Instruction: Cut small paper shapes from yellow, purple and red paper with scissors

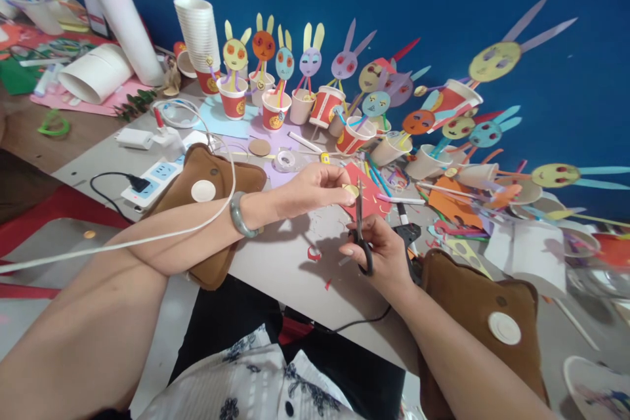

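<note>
Between the thumb and fingers of my left hand (327, 187) is pinched a small pale yellow paper piece (351, 191). My right hand (386, 252) is closed round the black handles of a pair of scissors (359, 216), its blades pointing up and away from me beside the yellow piece. Whether the blades touch the paper I cannot make out. Under and behind them lies a sheet of red paper (377, 195) with small yellow scraps on it. Red paper snippets (314, 254) are scattered on the table (290, 275) below my hands.
Paper cups (233, 100) with paper rabbit figures line the back by the blue wall. Brown cushion-like pouches lie left (216, 262) and right (482, 315). A white cable (162, 234) crosses above my left arm, near a power strip (155, 182). A black glue gun (407, 234) sits beyond my right hand.
</note>
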`<control>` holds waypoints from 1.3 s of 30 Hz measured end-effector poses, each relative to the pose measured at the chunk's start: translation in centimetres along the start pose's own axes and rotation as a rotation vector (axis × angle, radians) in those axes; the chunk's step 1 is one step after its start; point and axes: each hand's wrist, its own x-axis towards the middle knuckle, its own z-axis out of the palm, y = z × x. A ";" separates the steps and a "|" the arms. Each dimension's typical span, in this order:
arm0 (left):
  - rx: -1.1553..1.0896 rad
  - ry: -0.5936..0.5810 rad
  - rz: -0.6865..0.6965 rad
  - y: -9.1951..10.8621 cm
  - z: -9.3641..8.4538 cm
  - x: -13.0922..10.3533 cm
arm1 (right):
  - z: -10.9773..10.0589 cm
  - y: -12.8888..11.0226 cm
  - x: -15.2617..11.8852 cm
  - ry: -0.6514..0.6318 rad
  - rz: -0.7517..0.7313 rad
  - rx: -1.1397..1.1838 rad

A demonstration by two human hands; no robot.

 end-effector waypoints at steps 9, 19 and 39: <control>0.093 0.008 0.061 0.1 -0.1 0.0 | 0.1 -0.1 0.0 -0.020 0.012 0.006; 0.057 0.006 0.075 -0.3 -0.2 0.2 | 0.1 -0.1 0.0 0.013 0.031 0.022; 0.097 0.066 0.097 -0.2 -0.2 0.1 | 0.1 0.0 0.1 0.033 0.012 -0.015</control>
